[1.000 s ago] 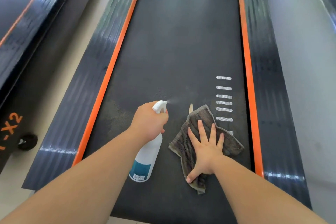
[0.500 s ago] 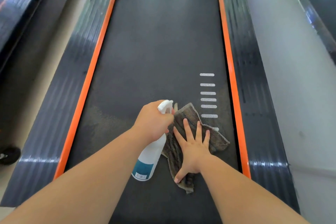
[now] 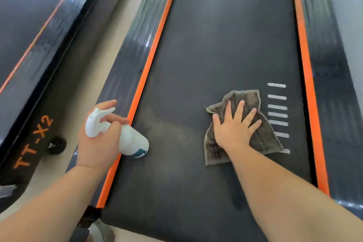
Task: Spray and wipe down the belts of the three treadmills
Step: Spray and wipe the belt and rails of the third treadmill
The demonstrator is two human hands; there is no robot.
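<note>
A dark treadmill belt (image 3: 225, 35) with orange side strips runs away from me down the middle of the view. My left hand (image 3: 98, 139) grips a white spray bottle (image 3: 131, 140) by its trigger head, over the belt's left orange strip. A brown-grey cloth (image 3: 263, 139) lies on the belt beside several white dashes (image 3: 277, 108). My right hand (image 3: 234, 126) presses flat on the cloth with its fingers spread. A faint damp patch (image 3: 172, 127) shows on the belt between my hands.
A second treadmill (image 3: 29, 49) marked TT-X2 lies to the left, with a small black wheel (image 3: 57, 145) on the beige floor (image 3: 92, 49) between the two machines. Glossy black side rails (image 3: 332, 84) flank the belt. Pale floor lies at the far right.
My left hand has carried the bottle leftward, from beside the cloth to the belt's left edge. My right hand and the cloth have slid right and forward, toward the white dashes.
</note>
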